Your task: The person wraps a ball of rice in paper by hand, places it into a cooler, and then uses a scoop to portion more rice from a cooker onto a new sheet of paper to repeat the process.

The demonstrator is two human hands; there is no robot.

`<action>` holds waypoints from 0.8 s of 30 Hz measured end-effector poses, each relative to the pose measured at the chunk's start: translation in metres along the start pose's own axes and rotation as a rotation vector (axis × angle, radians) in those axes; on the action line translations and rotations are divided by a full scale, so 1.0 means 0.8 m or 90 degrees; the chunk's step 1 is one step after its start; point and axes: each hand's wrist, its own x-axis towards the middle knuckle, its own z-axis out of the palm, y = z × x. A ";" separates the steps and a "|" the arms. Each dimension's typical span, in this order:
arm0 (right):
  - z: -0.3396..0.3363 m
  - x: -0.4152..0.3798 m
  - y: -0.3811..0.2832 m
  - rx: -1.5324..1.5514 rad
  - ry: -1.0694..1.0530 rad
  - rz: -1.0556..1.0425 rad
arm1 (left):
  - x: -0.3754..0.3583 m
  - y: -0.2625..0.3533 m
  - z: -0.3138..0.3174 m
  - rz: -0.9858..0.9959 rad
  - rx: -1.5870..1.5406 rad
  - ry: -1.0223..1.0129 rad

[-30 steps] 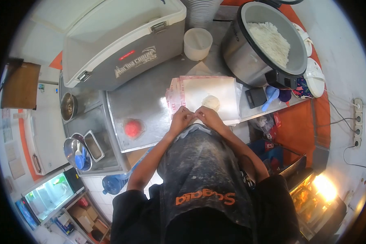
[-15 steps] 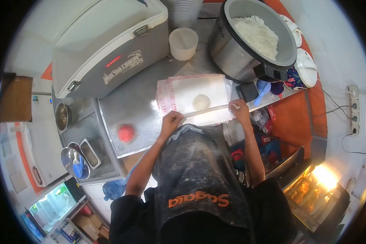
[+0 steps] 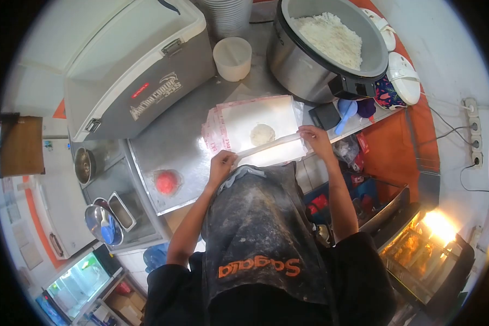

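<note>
Left hand (image 3: 221,165) gripping one end of pale strip (image 3: 269,145), right hand (image 3: 316,140) gripping other; round rice patch (image 3: 262,134) just beyond strip, on paper sheets (image 3: 280,113).

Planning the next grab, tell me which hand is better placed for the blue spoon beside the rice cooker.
Probably the right hand: nearer the spoon than the left hand, though both hold a white strip.

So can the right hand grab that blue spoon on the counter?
Probably yes: the blue spoon lies close beside the right hand, with nothing seen standing between them. But that hand holds a pale strip, so it would likely have to let go first.
</note>
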 end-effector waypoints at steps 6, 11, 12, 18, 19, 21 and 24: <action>-0.005 0.008 -0.038 -0.099 -0.020 -0.006 | -0.002 -0.008 0.002 0.045 -0.001 0.021; -0.011 0.009 -0.043 -0.173 -0.030 -0.006 | -0.005 0.003 0.000 0.004 0.012 0.019; -0.012 0.006 -0.044 -0.174 -0.054 -0.022 | -0.005 -0.001 0.001 0.022 0.015 0.021; -0.022 0.001 -0.026 -0.211 -0.086 -0.033 | -0.002 -0.006 0.003 0.042 0.003 0.025; -0.023 0.000 -0.029 -0.217 -0.080 -0.016 | -0.002 -0.005 0.003 0.041 0.003 0.024; -0.023 -0.001 -0.034 -0.214 -0.082 -0.016 | -0.004 -0.001 0.003 0.028 0.006 0.025; -0.021 -0.002 -0.036 -0.198 -0.076 -0.006 | -0.006 0.004 0.001 0.014 0.006 0.027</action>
